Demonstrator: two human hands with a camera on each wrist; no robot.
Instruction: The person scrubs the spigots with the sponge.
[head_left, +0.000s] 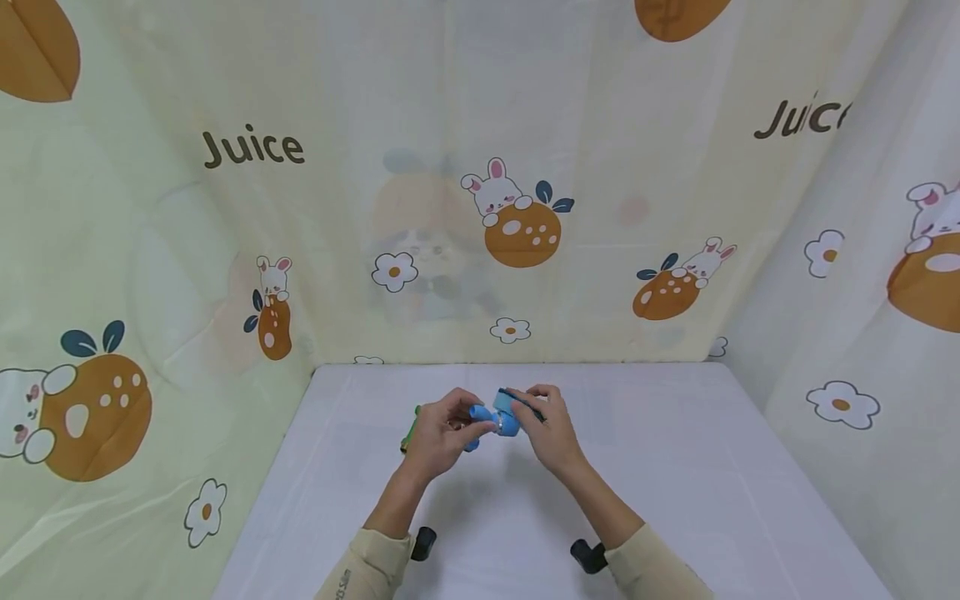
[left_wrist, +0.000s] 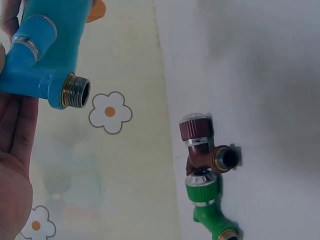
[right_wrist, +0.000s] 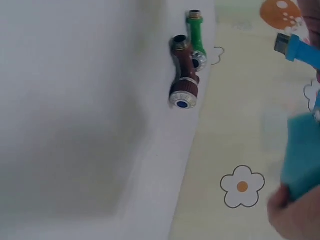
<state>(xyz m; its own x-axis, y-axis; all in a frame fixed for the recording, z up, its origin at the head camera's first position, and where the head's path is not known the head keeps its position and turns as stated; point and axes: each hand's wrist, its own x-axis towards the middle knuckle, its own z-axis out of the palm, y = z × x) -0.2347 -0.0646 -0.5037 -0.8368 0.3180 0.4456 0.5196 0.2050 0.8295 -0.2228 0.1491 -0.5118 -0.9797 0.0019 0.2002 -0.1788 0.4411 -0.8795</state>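
The left hand (head_left: 442,435) pinches a blue angle valve (head_left: 508,426) above the table (head_left: 675,475); the right hand (head_left: 551,429) grips a teal sponge (head_left: 503,402) beside it. Beyond, maroon (left_wrist: 201,158) and green angle valves (left_wrist: 206,212) lie close together on the table.

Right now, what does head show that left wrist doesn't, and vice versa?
Only head: the "Juice" lettering and both tan sleeves.
Only left wrist: the ribbed cap and threaded end of the maroon fitting.
Both: the left hand on the blue fitting, the teal piece, the white table and the green fitting, mostly hidden in head.
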